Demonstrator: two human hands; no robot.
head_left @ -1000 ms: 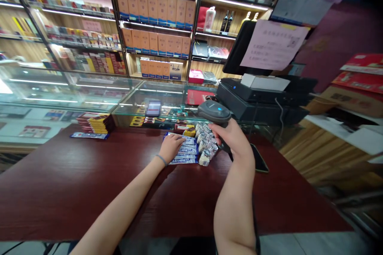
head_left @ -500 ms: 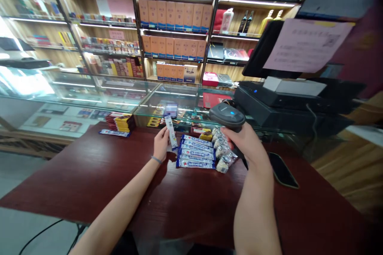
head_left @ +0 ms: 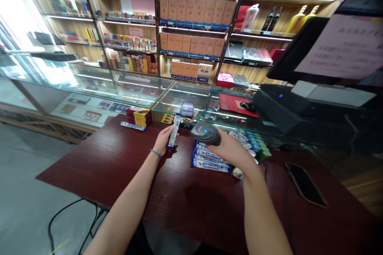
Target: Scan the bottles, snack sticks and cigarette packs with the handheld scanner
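My left hand (head_left: 163,140) is closed on a slim white-and-blue snack packet (head_left: 174,132), held upright above the table. In my right hand (head_left: 231,146) is a black barcode scanner (head_left: 205,133) with a blue light on top; its head points left toward the packet. Below the scanner lies a row of similar blue-and-white packets (head_left: 212,165), partly covered by my right hand. Small round silver, blue and green items (head_left: 254,141) sit beyond my right wrist. At the table's left, one more blue-and-white packet (head_left: 132,126) lies before a stack of red-and-yellow packets (head_left: 138,116).
A glass display counter (head_left: 167,95) borders the dark red table (head_left: 179,207) at the back. A phone (head_left: 305,183) lies at the right. Behind it stand a black machine (head_left: 278,107) and a monitor (head_left: 296,53) with a pink paper. Cables (head_left: 89,223) hang below.
The camera view has swung to the right. The scanner has moved left, closer to the packet in my left hand. That packet is now tilted the other way.
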